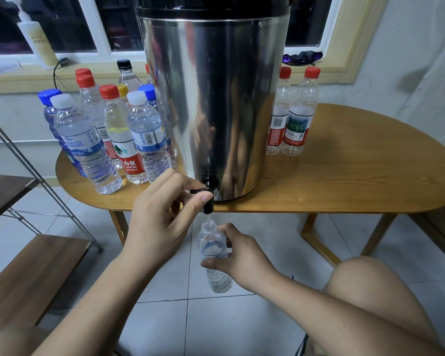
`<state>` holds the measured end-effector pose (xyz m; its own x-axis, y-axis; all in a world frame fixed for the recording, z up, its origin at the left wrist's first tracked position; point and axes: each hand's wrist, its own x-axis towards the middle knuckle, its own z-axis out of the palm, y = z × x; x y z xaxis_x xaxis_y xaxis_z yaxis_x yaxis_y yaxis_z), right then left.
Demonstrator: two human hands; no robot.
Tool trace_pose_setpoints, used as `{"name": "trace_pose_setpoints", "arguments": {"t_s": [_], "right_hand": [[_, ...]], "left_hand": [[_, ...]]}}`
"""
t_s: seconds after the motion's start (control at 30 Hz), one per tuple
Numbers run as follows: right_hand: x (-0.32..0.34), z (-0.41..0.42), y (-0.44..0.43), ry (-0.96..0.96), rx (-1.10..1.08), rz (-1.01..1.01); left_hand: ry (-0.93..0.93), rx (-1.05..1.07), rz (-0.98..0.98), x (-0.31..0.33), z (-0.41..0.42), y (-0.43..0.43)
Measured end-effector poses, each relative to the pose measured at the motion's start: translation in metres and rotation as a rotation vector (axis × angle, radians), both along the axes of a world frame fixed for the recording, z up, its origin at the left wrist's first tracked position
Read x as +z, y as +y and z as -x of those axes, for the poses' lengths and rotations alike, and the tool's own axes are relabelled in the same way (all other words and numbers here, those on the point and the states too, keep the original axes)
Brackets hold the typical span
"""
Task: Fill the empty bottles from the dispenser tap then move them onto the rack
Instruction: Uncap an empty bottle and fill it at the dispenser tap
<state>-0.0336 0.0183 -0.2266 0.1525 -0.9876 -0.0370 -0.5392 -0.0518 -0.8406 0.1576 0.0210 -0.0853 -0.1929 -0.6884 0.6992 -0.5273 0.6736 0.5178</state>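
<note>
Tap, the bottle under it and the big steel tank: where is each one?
tap [208, 206]: head view, on its black spout.
bottle [213, 244]: head view, on its clear upper body.
steel tank [216, 98]: head view, on its shiny side wall.

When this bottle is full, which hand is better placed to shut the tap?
Left. The left hand pinches the tap lever on the dispenser with its fingers, so it likely only needs to release it. The right hand grips the uncapped bottle under the spout and should steady it there.
</note>
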Motion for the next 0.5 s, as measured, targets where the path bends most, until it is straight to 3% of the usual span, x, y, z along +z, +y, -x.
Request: {"name": "trace_pose_setpoints", "arguments": {"t_s": [0.5], "right_hand": [[0.0,0.0007,-0.0012,0.01,0.002,0.003]], "left_hand": [[-0.002,0.003,0.01,-0.0004,-0.0002,-0.0008]]}}
